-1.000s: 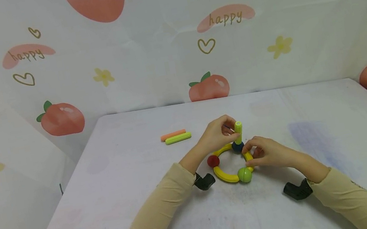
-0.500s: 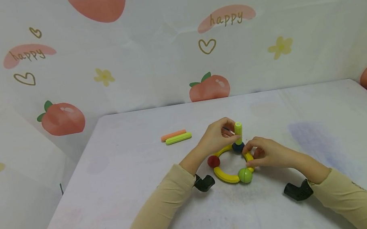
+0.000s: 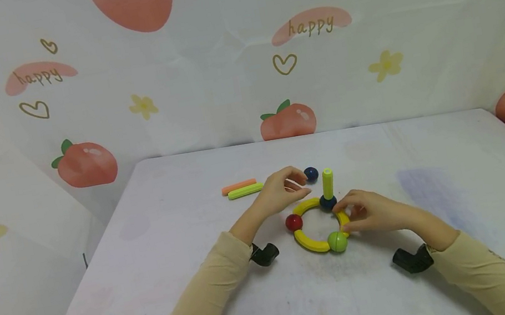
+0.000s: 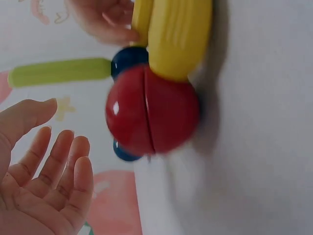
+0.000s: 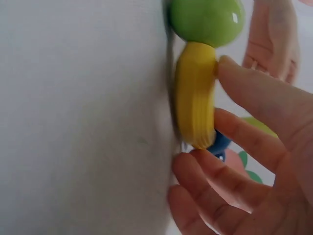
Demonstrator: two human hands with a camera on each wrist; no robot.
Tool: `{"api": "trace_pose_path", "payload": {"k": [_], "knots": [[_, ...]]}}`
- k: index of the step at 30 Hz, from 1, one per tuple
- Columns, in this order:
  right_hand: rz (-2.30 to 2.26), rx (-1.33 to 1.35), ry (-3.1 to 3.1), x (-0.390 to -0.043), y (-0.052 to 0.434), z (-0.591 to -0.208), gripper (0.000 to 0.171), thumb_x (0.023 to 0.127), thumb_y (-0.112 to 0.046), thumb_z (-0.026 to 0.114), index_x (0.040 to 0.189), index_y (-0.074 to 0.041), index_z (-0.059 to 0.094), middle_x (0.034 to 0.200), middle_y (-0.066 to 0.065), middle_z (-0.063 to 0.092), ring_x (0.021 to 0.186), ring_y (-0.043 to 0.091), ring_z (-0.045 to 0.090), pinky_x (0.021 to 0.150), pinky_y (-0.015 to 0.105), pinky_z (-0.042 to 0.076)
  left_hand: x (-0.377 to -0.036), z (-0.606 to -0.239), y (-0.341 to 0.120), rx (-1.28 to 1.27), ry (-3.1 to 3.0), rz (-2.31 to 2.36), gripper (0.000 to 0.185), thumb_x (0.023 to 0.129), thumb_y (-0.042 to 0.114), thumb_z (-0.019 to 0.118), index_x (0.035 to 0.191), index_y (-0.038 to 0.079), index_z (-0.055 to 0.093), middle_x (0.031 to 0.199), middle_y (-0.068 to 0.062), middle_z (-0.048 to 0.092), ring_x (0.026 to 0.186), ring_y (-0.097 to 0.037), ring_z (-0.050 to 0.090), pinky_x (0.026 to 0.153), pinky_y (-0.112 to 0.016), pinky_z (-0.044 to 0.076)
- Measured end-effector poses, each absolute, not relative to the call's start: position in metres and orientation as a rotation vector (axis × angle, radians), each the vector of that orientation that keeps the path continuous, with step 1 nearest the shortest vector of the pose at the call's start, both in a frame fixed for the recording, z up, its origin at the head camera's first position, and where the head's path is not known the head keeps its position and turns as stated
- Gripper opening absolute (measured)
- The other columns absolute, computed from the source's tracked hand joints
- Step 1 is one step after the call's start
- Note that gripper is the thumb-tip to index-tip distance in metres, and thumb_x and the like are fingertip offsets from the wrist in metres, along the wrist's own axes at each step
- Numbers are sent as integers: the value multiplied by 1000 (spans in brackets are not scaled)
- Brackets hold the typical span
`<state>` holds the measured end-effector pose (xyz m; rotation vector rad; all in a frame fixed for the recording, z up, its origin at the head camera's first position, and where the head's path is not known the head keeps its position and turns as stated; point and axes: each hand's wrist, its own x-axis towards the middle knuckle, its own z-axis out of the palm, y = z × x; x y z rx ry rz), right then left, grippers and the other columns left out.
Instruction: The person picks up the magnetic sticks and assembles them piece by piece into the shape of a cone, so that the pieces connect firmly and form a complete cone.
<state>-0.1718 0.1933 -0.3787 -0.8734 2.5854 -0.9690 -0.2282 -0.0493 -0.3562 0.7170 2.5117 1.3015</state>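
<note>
A ring of yellow curved rods (image 3: 312, 241) joined by balls lies on the table. Its red ball (image 3: 294, 222) is at the left, its green ball (image 3: 337, 241) nearest the person, and a dark blue ball (image 3: 328, 202) at the far side. From that blue ball a yellow-green stick (image 3: 328, 184) stands upright. My left hand (image 3: 281, 192) hovers left of the stick, fingers apart and holding nothing; its palm shows in the left wrist view. At the ring's right side, my right hand (image 3: 373, 209) pinches a yellow curved rod (image 5: 196, 95) between thumb and fingertips.
Beyond the ring rests a loose dark blue ball (image 3: 311, 174). An orange stick (image 3: 232, 188) and another yellow-green stick (image 3: 244, 191) lie side by side behind the left hand. A printed cloth (image 3: 198, 77) hangs behind the table's far edge.
My left hand has let go of the upright yellow-green stick and moved left, uncovering the loose blue ball behind. The stick stays standing. My right hand has hardly moved.
</note>
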Motion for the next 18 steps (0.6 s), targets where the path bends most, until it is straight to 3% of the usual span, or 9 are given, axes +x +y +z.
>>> {"api": "trace_pose_path", "payload": {"k": [9,18], "knots": [[-912,-870,2591,-172,195,-377,42,80,-35,71,112,-9,63,105,4,58,86,13,53,79,23,50,-234,-359,-74,641,2568,1331,30,86,15,67,111,4,58,106,-11,64,96,-21,63,88,-26,52],[-887,-811,2666,-169,189,-377,39,76,-35,75,104,-11,64,95,1,55,83,13,51,75,23,48,-239,-359,-99,578,2612,1381,29,87,13,65,111,-2,58,107,-16,63,98,-27,63,89,-31,52]]}}
